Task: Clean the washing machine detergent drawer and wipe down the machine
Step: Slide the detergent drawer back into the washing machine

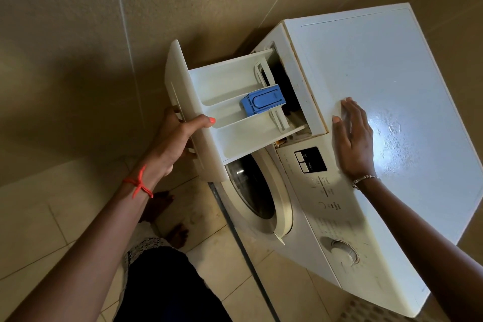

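Note:
The white detergent drawer (230,102) stands pulled far out of the front-loading washing machine (392,91). A blue softener insert (262,100) sits in its middle compartment. My left hand (180,138) grips the drawer's front panel, thumb over its top edge and fingers under the handle. Flat on the machine's white top near the front edge rests my right hand (354,136), fingers straight. The slot behind the drawer looks dark and stained.
The round door (264,196) with its dark glass is below the drawer. A control panel with a dial (345,253) runs along the front. Beige tiled wall lies behind and to the left, beige floor tiles below, with my bare feet by the machine.

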